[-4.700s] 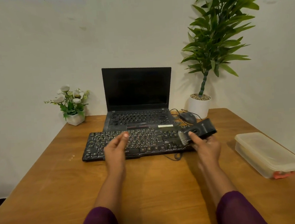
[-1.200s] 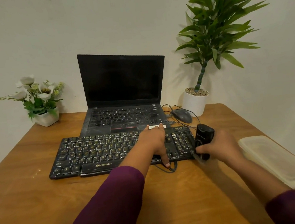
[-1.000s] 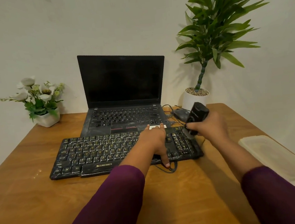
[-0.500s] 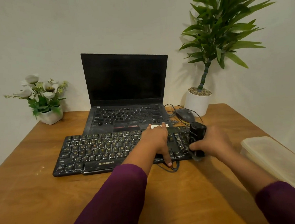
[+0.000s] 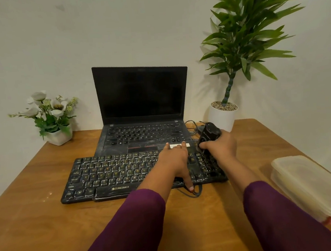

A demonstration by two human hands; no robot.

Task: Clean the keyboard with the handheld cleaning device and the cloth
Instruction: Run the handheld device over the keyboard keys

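Brushing step at right end of keyboard (image 5: 125, 174), on table (image 5: 39, 224). Right hand (image 5: 220, 147) fingers wrapped round handheld cleaning device (image 5: 210, 134), tip on far-right keys. Left hand (image 5: 175, 160) flat, fingers straight, pinning keyboard. Next, likely: sweep leftward along rows.

Wooden bench (image 5: 49, 223), dusty black keyboard (image 5: 115, 175) mid-bench. Open laptop (image 5: 141, 135) directly behind the keyboard, edges touching. White flower pot (image 5: 59, 136) behind-left of the keyboard, white plant pot (image 5: 222, 118) behind-right, both at the wall. Lidded plastic box (image 5: 312, 185) well right of it. Cable loop (image 5: 195, 194) at its front edge.
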